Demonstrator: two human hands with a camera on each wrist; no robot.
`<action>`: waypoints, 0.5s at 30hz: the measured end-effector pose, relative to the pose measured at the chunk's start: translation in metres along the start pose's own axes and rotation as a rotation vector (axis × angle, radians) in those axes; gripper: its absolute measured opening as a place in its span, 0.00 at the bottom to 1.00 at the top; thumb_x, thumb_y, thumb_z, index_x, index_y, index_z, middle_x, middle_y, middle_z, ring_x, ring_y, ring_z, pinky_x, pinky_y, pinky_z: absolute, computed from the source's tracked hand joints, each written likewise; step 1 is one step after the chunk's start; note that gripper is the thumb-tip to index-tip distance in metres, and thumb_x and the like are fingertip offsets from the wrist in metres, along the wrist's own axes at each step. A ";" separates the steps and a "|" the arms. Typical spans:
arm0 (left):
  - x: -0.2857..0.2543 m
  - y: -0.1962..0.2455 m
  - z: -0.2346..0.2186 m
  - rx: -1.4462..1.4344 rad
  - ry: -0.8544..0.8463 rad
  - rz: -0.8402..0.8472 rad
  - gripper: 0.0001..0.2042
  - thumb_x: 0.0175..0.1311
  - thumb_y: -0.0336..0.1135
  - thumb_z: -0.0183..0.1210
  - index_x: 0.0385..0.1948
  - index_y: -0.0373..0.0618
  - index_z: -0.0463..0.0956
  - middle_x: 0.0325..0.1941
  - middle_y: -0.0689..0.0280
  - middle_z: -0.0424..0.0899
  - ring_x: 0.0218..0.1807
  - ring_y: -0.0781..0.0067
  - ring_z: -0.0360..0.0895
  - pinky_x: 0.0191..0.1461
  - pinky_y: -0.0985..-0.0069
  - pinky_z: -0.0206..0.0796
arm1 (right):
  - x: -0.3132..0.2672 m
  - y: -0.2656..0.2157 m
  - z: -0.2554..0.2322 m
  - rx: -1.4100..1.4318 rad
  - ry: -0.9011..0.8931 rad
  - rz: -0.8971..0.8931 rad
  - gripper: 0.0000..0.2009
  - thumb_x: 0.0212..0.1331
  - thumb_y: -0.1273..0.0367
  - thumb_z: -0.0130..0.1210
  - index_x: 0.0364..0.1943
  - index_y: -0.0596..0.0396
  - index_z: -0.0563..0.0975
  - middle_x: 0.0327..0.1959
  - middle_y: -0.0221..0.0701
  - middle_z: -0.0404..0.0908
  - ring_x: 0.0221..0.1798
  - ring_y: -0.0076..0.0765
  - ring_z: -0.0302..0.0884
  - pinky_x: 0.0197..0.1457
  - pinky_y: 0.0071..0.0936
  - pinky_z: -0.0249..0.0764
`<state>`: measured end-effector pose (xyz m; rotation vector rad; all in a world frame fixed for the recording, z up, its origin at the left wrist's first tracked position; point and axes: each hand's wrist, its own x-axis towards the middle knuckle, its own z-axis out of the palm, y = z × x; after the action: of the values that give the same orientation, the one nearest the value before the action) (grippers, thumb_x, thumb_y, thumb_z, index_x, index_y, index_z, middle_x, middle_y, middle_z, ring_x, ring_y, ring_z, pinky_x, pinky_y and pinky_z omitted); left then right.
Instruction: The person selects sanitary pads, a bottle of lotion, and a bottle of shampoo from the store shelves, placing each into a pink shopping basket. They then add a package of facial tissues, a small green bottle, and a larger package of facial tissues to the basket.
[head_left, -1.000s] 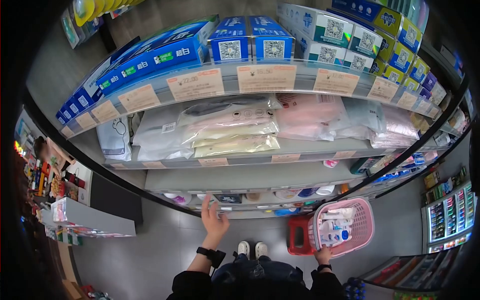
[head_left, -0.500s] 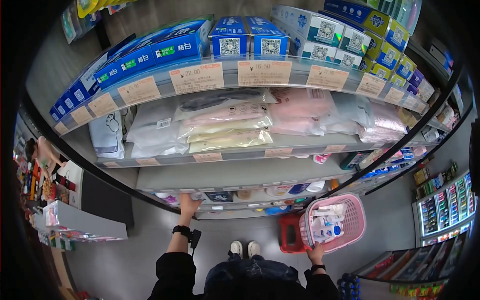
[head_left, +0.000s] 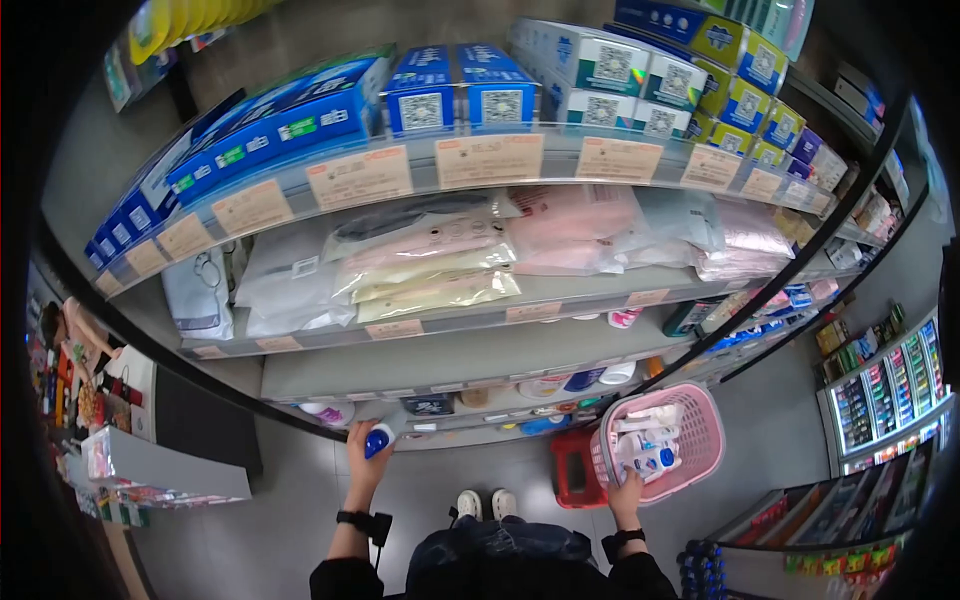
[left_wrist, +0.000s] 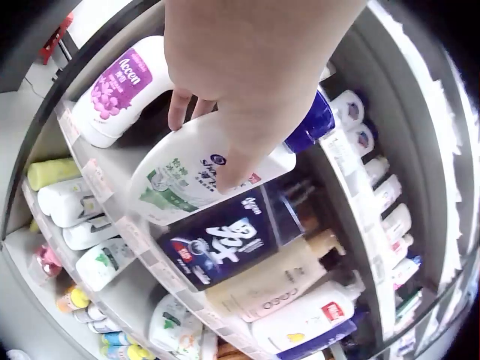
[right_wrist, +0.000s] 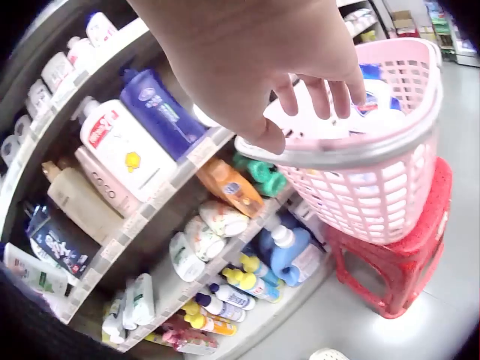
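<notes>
Bottle coming off the low shelf

Left hand (left_wrist: 255, 82) has its fingers wrapped round a white bottle with a blue cap (left_wrist: 202, 176), at the shelf edge beside a dark box (left_wrist: 225, 240). Right hand (right_wrist: 255, 67) grips the pink basket (right_wrist: 375, 180) rim above a red stool (right_wrist: 405, 255).

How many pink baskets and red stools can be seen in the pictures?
1 pink basket, its rim gripped by the right hand, resting on 1 red stool on the floor before the shelves. Others may be hidden outside the views.
</notes>
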<state>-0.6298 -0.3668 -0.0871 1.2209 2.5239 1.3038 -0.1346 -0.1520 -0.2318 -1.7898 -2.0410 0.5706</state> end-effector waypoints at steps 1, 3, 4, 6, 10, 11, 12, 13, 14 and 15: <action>-0.003 0.014 -0.005 -0.002 0.002 0.051 0.22 0.40 0.28 0.69 0.42 0.42 0.77 0.40 0.56 0.78 0.44 0.49 0.76 0.48 0.63 0.70 | 0.003 -0.022 -0.009 0.064 -0.009 -0.058 0.25 0.47 0.69 0.62 0.52 0.61 0.72 0.47 0.52 0.76 0.55 0.61 0.70 0.60 0.48 0.67; -0.013 0.042 -0.010 -0.027 -0.077 0.024 0.21 0.40 0.29 0.69 0.42 0.42 0.78 0.40 0.56 0.79 0.45 0.49 0.77 0.48 0.64 0.70 | 0.011 -0.083 -0.034 0.361 -0.249 -0.112 0.21 0.50 0.70 0.62 0.51 0.59 0.76 0.47 0.47 0.79 0.52 0.50 0.77 0.56 0.39 0.73; -0.016 0.059 -0.011 -0.040 -0.139 -0.014 0.21 0.40 0.30 0.69 0.42 0.42 0.78 0.40 0.57 0.79 0.45 0.50 0.77 0.48 0.64 0.70 | 0.011 -0.123 -0.053 0.524 -0.437 -0.062 0.23 0.52 0.70 0.63 0.54 0.57 0.75 0.49 0.43 0.80 0.53 0.43 0.78 0.54 0.35 0.74; -0.016 0.090 -0.007 -0.042 -0.183 0.108 0.21 0.39 0.31 0.70 0.41 0.42 0.79 0.39 0.58 0.79 0.44 0.51 0.78 0.47 0.65 0.70 | 0.011 -0.175 -0.063 0.531 -0.536 -0.404 0.27 0.54 0.68 0.65 0.59 0.55 0.72 0.52 0.40 0.78 0.53 0.39 0.77 0.55 0.33 0.74; -0.017 0.130 0.018 -0.141 -0.434 0.217 0.22 0.38 0.36 0.72 0.40 0.44 0.79 0.37 0.60 0.79 0.39 0.55 0.79 0.43 0.67 0.72 | -0.006 -0.289 -0.114 0.431 -0.612 -0.844 0.30 0.54 0.60 0.65 0.63 0.44 0.70 0.51 0.40 0.74 0.48 0.47 0.76 0.49 0.37 0.74; -0.015 0.140 0.024 -0.169 -0.542 0.213 0.23 0.37 0.38 0.74 0.40 0.45 0.80 0.37 0.60 0.79 0.40 0.55 0.79 0.45 0.67 0.71 | -0.009 -0.301 -0.115 0.411 -0.574 -0.950 0.29 0.54 0.56 0.64 0.60 0.46 0.71 0.45 0.39 0.75 0.45 0.49 0.77 0.45 0.38 0.75; -0.014 0.145 0.029 -0.194 -0.647 0.209 0.24 0.36 0.39 0.75 0.40 0.45 0.80 0.38 0.60 0.80 0.41 0.55 0.78 0.47 0.67 0.70 | -0.011 -0.303 -0.111 0.404 -0.563 -0.937 0.29 0.54 0.56 0.64 0.60 0.46 0.71 0.45 0.39 0.75 0.45 0.49 0.77 0.45 0.38 0.75; -0.016 0.134 0.042 -0.281 -0.679 0.262 0.25 0.35 0.41 0.76 0.40 0.45 0.81 0.37 0.61 0.79 0.41 0.55 0.78 0.45 0.68 0.70 | -0.013 -0.302 -0.105 0.297 -0.503 -0.960 0.28 0.53 0.56 0.65 0.58 0.47 0.72 0.41 0.37 0.75 0.42 0.49 0.77 0.43 0.38 0.75; -0.014 0.142 0.043 -0.286 -0.689 0.270 0.25 0.35 0.41 0.76 0.40 0.45 0.81 0.37 0.61 0.79 0.41 0.55 0.78 0.45 0.68 0.70 | -0.014 -0.304 -0.107 0.190 -0.444 -0.982 0.27 0.51 0.55 0.66 0.55 0.48 0.73 0.37 0.35 0.75 0.40 0.48 0.77 0.41 0.38 0.75; -0.012 0.152 0.043 -0.299 -0.726 0.259 0.26 0.36 0.42 0.76 0.41 0.45 0.80 0.38 0.61 0.79 0.41 0.55 0.78 0.46 0.67 0.71 | -0.011 -0.303 -0.113 0.265 -0.385 -0.984 0.24 0.50 0.54 0.66 0.48 0.50 0.74 0.32 0.35 0.73 0.36 0.48 0.77 0.39 0.40 0.74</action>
<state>-0.5105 -0.2954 -0.0111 1.6050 1.6539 0.9716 -0.3295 -0.1907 0.0232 -0.4029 -2.5841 0.8242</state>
